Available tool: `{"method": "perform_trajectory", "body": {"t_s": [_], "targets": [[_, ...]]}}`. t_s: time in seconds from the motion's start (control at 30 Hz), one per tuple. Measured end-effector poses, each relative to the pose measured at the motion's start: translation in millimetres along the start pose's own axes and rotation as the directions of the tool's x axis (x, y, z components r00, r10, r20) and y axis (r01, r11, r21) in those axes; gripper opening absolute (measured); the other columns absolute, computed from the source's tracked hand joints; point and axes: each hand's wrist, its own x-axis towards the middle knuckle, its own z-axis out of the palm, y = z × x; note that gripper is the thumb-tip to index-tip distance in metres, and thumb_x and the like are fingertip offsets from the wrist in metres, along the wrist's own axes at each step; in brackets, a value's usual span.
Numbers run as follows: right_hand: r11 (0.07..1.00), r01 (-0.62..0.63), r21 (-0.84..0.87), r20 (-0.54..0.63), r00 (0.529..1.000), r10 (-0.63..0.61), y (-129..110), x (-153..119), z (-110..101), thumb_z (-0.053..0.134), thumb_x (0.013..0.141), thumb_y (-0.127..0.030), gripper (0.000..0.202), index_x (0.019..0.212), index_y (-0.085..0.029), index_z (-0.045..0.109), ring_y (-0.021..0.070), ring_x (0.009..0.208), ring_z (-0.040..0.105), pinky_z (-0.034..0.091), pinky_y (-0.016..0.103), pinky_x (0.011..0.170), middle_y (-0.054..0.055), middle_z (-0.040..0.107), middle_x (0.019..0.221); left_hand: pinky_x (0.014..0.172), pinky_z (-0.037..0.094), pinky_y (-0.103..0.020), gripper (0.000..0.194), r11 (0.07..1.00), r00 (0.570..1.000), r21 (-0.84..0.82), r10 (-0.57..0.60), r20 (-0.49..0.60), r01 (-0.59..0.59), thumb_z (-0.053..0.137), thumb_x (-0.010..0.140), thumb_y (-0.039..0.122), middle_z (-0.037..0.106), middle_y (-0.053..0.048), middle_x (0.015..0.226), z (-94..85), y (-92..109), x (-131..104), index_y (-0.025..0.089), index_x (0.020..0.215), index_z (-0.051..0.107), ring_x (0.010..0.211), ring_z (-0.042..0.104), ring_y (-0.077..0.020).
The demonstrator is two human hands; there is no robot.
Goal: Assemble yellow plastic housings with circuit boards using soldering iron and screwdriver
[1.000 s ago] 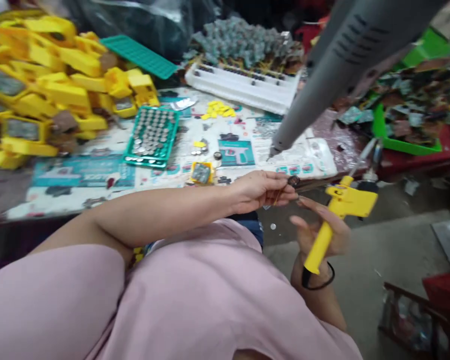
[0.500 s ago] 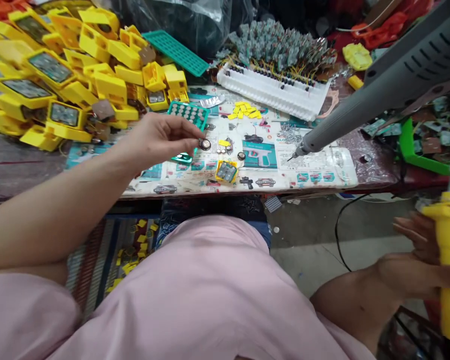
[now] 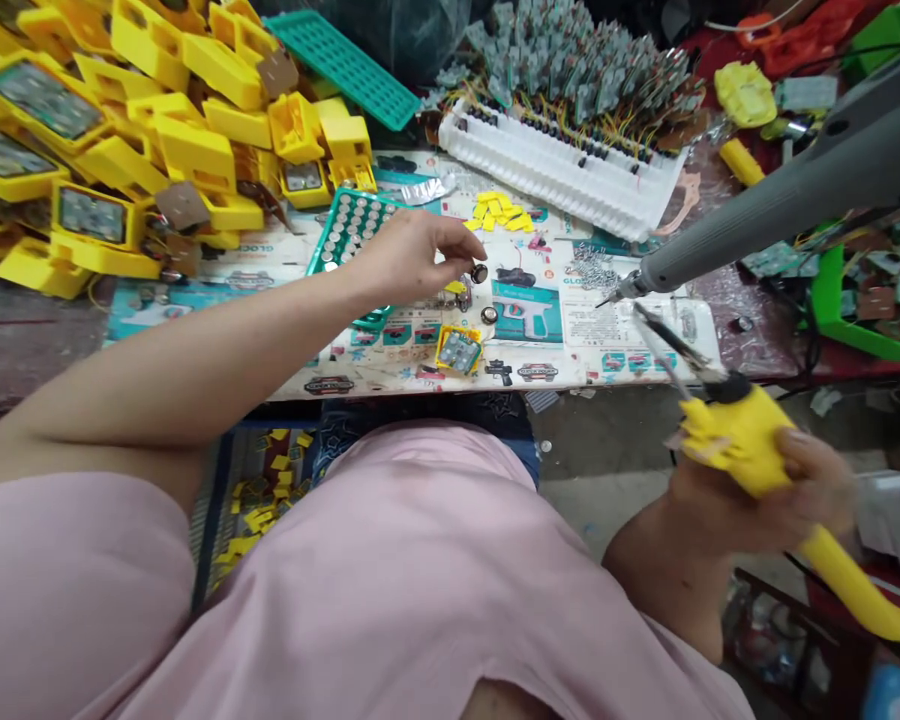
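My left hand is over the printed sheet on the table, its thumb and fingertips pinching a small dark round part. A similar round part lies just below it. Nearby sits a small yellow case with a grey board inside. The teal tray of round metal discs is partly behind my left hand and forearm. At the right, my right hand is wrapped round a yellow soldering gun, blurred by motion, its metal tip pointing up and left toward the sheet.
A grey screwdriver hangs in from the upper right, its bit low over the sheet. Yellow cases are piled at the left. A white foam rack with circuit boards stands at the back. A green bin is at the right.
My left hand has moved right with the round part, from the teal tray toward the other round part. My right hand has brought the soldering gun left and closer to the table.
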Motion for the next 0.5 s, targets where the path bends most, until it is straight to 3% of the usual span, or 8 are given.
{"method": "perform_trajectory", "body": {"t_s": [0.13,0.27,0.37,0.5], "targets": [[0.995,0.096,-0.029,0.044,0.995,-0.095,-7.9,-10.1,37.3,0.067,0.080,-0.055,0.054,0.128,-0.030,0.065,0.0346,0.100,0.074,0.067,0.042,0.064,0.009,0.066,0.130,0.099,0.041,-0.030,0.027,0.998,0.997,-0.034,-0.047,0.053,0.049,0.067,0.066,-0.009,0.068,-0.001,0.075,10.9,2.8,12.9,0.015,0.074,0.077,0.103,0.064,-0.0242],[0.962,0.273,0.018,-0.018,0.962,-0.272,-1.2,-9.9,48.2,0.062,0.087,-0.045,0.045,0.131,-0.034,0.063,0.0200,0.074,0.074,0.065,0.034,0.062,0.005,0.071,0.114,0.097,0.041,-0.030,0.026,0.999,0.997,-0.041,-0.030,0.077,0.033,0.067,0.064,-0.007,0.065,0.000,0.070,24.2,-0.4,28.0,0.017,0.070,0.075,0.098,0.064,-0.0228],[0.957,0.288,0.030,0.007,0.958,-0.288,6.3,-4.6,55.6,0.064,0.087,-0.041,0.051,0.137,-0.033,0.058,0.0155,0.060,0.070,0.061,0.027,0.052,0.003,0.075,0.093,0.103,0.037,-0.034,0.024,0.999,0.998,0.033,0.003,0.064,-0.005,0.069,0.062,-0.006,0.058,0.000,0.063,31.2,-6.3,37.4,0.017,0.064,0.073,0.099,0.064,-0.0255],[0.951,0.302,-0.067,0.063,0.952,-0.298,10.4,2.7,58.9,0.065,0.087,-0.039,0.046,0.132,-0.029,0.063,0.0117,0.044,0.062,0.049,0.020,0.041,-0.003,0.069,0.062,0.110,0.031,-0.041,0.021,0.977,0.992,0.200,0.055,0.118,-0.078,0.069,0.063,-0.001,0.053,0.000,0.061,27.8,-13.1,40.4,0.019,0.065,0.073,0.104,0.062,-0.0287]]}}
